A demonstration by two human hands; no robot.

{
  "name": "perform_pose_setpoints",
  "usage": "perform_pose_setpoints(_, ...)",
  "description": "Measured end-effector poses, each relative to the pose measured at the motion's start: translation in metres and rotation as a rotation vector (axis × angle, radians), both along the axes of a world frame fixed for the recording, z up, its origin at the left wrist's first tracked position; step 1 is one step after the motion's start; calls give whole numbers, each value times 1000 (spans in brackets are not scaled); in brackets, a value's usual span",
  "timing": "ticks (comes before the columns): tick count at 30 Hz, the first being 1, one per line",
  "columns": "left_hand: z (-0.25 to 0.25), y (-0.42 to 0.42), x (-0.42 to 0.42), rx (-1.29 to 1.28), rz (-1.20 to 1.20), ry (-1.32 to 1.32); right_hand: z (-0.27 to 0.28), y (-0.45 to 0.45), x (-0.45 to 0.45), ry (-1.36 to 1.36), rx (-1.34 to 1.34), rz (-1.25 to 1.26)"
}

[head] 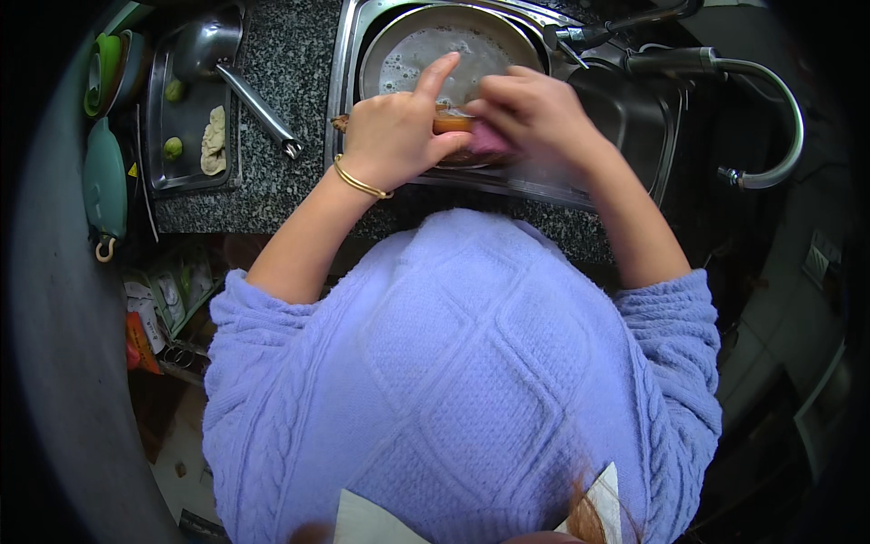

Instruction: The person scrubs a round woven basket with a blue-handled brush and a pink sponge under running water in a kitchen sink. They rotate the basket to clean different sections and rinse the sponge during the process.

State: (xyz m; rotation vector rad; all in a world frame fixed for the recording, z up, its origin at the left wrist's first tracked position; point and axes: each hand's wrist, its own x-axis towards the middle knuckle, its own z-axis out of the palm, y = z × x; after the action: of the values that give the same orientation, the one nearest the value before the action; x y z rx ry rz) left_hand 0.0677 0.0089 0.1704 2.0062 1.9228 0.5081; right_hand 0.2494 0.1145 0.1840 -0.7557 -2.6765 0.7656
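My left hand is closed around a long orange item, which looks like a carrot, with its index finger raised. A rough brown end sticks out on the left of that hand. My right hand, blurred, grips a pink cloth or scrubber against the orange item's right side. Both hands are over the near rim of a large round metal pan that holds cloudy, bubbly water. The pan sits in the left basin of a steel sink.
On the right, a curved faucet extends beside the second basin. A metal tray on the speckled counter holds round green pieces, a pale lump and a long-handled metal pot. Green lids stand at the far left.
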Motion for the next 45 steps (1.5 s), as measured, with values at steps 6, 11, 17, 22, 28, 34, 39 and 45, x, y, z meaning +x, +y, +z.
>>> perform_pose_setpoints(6, -1, 2, -3, 42, 53, -24, -8, 26, 52, 195, -159, -598)
perform_pose_setpoints(11, 4, 10, 7, 0, 113, -9, -11, 11, 34, 637, -669, -773)
perform_pose_setpoints(17, 5, 16, 15, -33, 155, 6, -18, -15, 7, 303, 123, -410)
perform_pose_setpoints(22, 3, 14, 22, 43, 145, 6, -14, -9, -1, 179, 138, -439)
perform_pose_setpoints(28, 0, 9, 31, 95, 132, 35, -20, 5, -5, 83, -63, -603)
perform_pose_setpoints(34, 1, 8, 33, 104, 115, 10, -30, 17, 21, 277, -332, -768)
perform_pose_setpoints(39, 6, 3, 33, 74, 146, 5, -29, 23, 39, 355, -314, -694)
perform_pose_setpoints(45, -2, 1, 33, 102, 147, 3, -33, -14, -2, 202, 426, -525)
